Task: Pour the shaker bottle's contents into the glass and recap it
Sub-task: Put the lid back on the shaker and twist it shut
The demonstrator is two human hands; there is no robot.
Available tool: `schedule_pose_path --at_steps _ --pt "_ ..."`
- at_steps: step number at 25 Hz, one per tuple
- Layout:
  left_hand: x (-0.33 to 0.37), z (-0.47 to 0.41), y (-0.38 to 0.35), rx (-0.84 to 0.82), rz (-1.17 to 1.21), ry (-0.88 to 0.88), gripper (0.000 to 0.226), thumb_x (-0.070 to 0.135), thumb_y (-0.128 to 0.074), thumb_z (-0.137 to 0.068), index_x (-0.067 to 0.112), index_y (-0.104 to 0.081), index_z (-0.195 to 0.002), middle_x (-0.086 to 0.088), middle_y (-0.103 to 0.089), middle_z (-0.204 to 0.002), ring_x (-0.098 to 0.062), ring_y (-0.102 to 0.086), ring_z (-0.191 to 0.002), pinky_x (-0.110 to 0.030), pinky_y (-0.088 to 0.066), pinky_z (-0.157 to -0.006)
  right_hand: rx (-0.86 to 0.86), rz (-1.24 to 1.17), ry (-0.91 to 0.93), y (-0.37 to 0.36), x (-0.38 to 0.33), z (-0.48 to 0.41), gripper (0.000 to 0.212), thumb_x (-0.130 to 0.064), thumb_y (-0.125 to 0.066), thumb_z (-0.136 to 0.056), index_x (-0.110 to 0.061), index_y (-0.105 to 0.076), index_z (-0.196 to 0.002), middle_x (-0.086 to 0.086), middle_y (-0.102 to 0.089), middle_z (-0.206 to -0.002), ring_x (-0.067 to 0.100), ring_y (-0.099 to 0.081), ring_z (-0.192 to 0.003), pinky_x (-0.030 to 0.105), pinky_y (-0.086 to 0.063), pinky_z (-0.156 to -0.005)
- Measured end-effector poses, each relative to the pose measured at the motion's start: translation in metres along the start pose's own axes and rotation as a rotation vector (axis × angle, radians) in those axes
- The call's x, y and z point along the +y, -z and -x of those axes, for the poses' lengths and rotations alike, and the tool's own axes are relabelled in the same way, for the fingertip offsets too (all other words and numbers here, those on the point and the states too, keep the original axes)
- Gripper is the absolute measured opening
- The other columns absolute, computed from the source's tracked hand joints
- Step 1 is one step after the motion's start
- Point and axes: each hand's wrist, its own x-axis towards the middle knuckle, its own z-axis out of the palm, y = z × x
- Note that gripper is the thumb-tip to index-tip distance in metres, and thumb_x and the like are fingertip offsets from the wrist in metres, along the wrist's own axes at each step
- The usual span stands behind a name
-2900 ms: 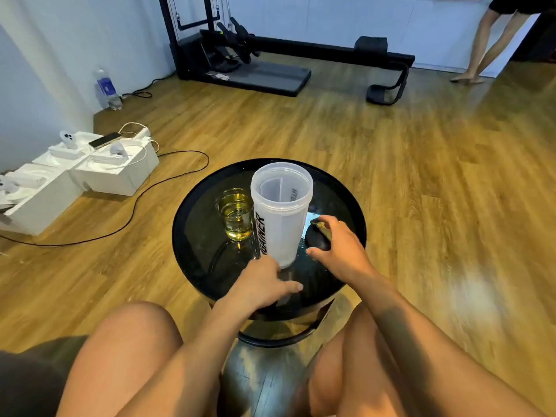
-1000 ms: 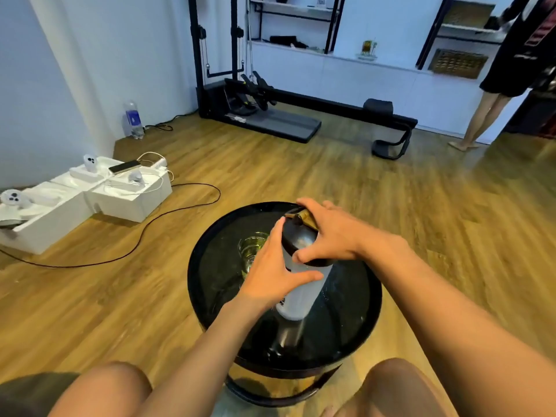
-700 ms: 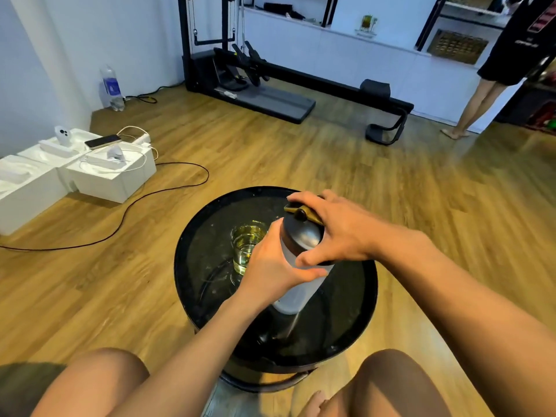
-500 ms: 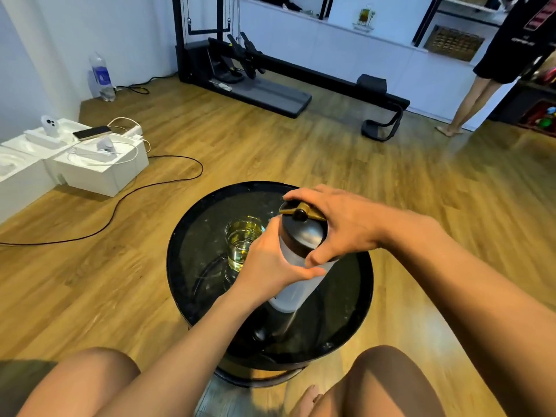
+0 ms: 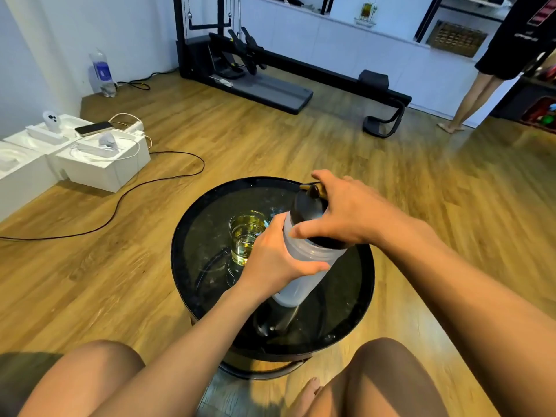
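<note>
A frosted white shaker bottle [image 5: 304, 267] stands on the round black table [image 5: 192, 236], tilted a little to the right. Its black lid [image 5: 307, 206] with a gold flip tab sits on top of it. My left hand [image 5: 276, 260] is wrapped around the bottle's body from the left. My right hand [image 5: 343, 212] grips the lid from the right and above. A clear glass [image 5: 245, 236] holding yellow liquid stands just left of the bottle, partly behind my left hand.
My bare knees flank the table's near edge. White boxes [image 5: 99, 164] with a phone and cables sit on the wood floor at left, a black cable trailing from them. An exercise machine [image 5: 270, 82] and a standing person [image 5: 493, 64] are far back.
2.9 s ago the bottle stood uncapped and my right hand lay on the lid on the table. Since one second ago both hands hold bottle and lid; the view shifted slightly.
</note>
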Motion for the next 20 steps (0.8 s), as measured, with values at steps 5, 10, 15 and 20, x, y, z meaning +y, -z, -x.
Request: schedule_pose_path --at_steps 5,10,15,20 --pt "-0.001 0.0 -0.006 0.033 0.049 0.013 0.081 0.049 -0.091 -0.05 0.011 -0.056 -0.113 0.003 -0.06 -0.102 -0.018 -0.061 -0.102 -0.037 -0.054 -0.084 -0.035 0.109 -0.154 -0.016 -0.019 -0.001 0.092 -0.076 -0.058 -0.068 -0.017 -0.034 -0.134 0.02 -0.05 -0.124 0.041 -0.051 -0.113 0.043 -0.041 -0.083" --pt "-0.003 0.0 -0.004 0.019 0.115 0.014 0.076 0.037 -0.096 -0.054 0.014 -0.055 -0.114 0.006 -0.063 -0.103 -0.014 -0.062 -0.102 -0.025 -0.051 -0.08 -0.062 0.123 -0.085 -0.011 -0.018 0.001 0.093 -0.077 -0.058 -0.066 -0.022 -0.033 -0.137 0.016 -0.049 -0.121 0.035 -0.05 -0.1 0.041 -0.042 -0.08" --pt "-0.002 -0.002 0.001 -0.015 0.125 0.015 0.084 0.035 -0.096 -0.06 0.016 -0.051 -0.128 0.005 -0.064 -0.124 -0.012 -0.06 -0.113 -0.021 -0.045 -0.083 -0.176 0.07 0.232 0.01 0.006 -0.001 0.112 -0.055 -0.081 -0.059 -0.033 -0.02 -0.15 0.001 -0.045 -0.128 0.023 -0.048 -0.119 0.037 -0.042 -0.099" --pt "-0.002 -0.003 0.0 -0.035 0.112 0.017 0.089 0.045 -0.094 -0.055 0.015 -0.05 -0.127 0.004 -0.062 -0.124 -0.014 -0.059 -0.115 -0.026 -0.047 -0.086 -0.197 0.093 0.277 0.006 0.011 -0.004 0.112 -0.057 -0.081 -0.058 -0.033 -0.021 -0.15 -0.001 -0.043 -0.137 0.02 -0.045 -0.125 0.037 -0.04 -0.104"
